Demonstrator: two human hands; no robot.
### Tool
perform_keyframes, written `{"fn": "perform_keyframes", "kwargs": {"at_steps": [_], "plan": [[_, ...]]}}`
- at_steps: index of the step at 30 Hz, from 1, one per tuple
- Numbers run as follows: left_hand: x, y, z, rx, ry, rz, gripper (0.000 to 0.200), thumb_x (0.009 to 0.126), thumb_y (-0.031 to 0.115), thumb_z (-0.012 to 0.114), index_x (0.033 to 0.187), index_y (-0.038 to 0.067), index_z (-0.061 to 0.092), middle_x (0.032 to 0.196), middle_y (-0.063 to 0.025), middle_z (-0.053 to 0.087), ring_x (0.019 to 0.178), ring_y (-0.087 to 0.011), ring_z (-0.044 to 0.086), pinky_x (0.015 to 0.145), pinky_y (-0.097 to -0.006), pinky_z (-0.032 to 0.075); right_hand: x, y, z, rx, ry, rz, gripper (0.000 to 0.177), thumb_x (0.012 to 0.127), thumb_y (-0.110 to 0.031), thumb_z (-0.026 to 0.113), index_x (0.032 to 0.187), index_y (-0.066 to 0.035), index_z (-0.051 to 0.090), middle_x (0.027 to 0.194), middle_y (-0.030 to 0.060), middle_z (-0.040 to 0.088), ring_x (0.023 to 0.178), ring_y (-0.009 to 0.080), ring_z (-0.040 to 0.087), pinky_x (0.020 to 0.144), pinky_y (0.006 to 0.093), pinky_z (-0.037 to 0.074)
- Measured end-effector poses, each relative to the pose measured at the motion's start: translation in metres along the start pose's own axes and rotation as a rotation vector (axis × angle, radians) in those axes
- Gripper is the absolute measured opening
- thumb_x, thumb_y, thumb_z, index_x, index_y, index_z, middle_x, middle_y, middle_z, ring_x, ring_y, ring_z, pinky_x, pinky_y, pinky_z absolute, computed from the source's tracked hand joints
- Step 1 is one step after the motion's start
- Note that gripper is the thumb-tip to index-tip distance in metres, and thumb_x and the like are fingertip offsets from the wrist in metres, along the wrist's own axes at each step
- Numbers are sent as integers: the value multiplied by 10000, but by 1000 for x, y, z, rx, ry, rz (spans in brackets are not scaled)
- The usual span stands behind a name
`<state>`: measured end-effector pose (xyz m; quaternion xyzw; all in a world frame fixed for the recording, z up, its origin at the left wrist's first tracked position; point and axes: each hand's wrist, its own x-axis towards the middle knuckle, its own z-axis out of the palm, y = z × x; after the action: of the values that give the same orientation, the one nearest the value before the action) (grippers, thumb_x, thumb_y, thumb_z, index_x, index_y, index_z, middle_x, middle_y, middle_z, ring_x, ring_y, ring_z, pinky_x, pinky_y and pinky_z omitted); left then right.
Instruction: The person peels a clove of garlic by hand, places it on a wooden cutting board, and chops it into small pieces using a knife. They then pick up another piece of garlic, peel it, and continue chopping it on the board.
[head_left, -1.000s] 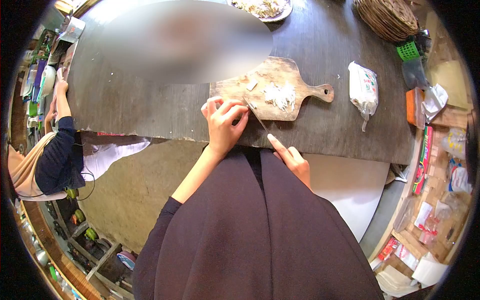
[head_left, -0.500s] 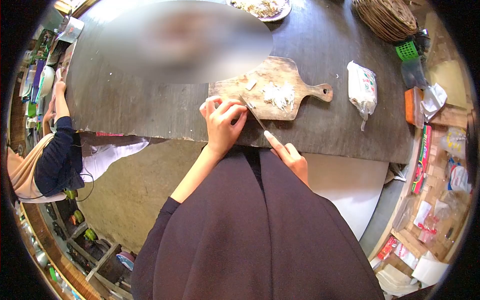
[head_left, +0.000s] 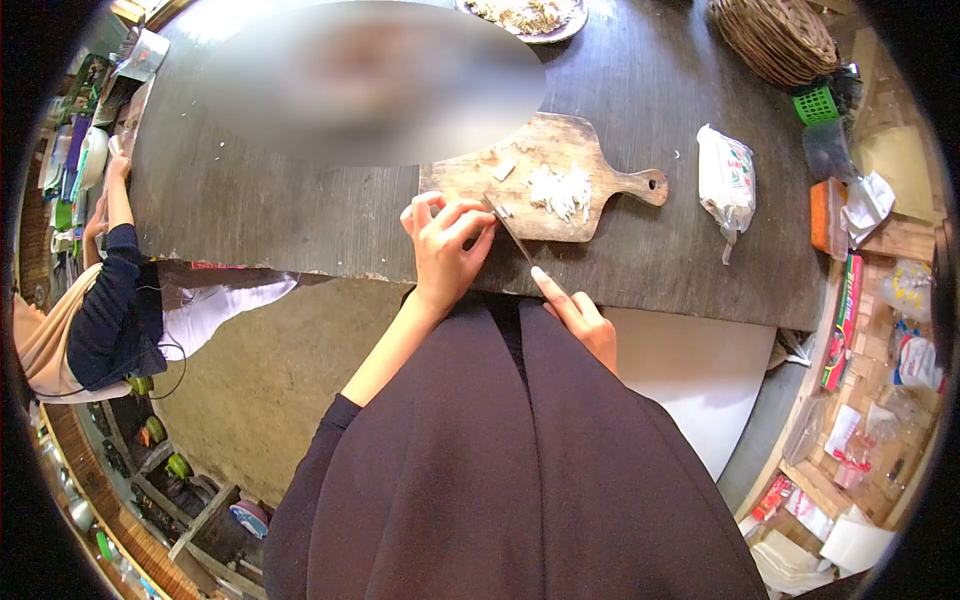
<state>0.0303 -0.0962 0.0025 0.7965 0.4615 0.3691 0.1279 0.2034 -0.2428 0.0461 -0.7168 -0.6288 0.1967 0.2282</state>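
Note:
A wooden cutting board (head_left: 600, 160) with a handle lies near the table's front edge. On it is a heap of thin white cut strips (head_left: 562, 193), with a larger pale piece (head_left: 504, 169) to their left. My right hand (head_left: 580, 318) grips a knife (head_left: 514, 234), its index finger stretched along the back. The blade slants up and left over the board's front part, beside my left fingers. My left hand (head_left: 448, 252) is closed, fingertips bent down at the board's front left; whatever they pinch is hidden. Small white bits (head_left: 505, 210) lie by the blade.
A white printed plastic packet (head_left: 726, 180) lies right of the board. Shredded food fills a plate (head_left: 545, 38) at the back. Woven baskets (head_left: 775, 40) and a green basket (head_left: 815, 103) stand at the back right. Another person (head_left: 105, 310) works at far left. A blurred oval hides the upper left table.

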Motion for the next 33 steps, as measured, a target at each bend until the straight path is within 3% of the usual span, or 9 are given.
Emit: {"fn": "perform_keyframes", "kwargs": {"at_steps": [33], "plan": [[-3, -1, -1, 14, -14, 3, 136, 753, 171, 816, 867, 180, 742, 1003, 74, 720, 1074, -250, 529, 995, -434, 325, -2, 3, 6, 12, 30, -18, 539, 963, -235, 703, 1465, -392, 582, 763, 65, 452, 556, 268, 589, 552, 422, 517]]}}
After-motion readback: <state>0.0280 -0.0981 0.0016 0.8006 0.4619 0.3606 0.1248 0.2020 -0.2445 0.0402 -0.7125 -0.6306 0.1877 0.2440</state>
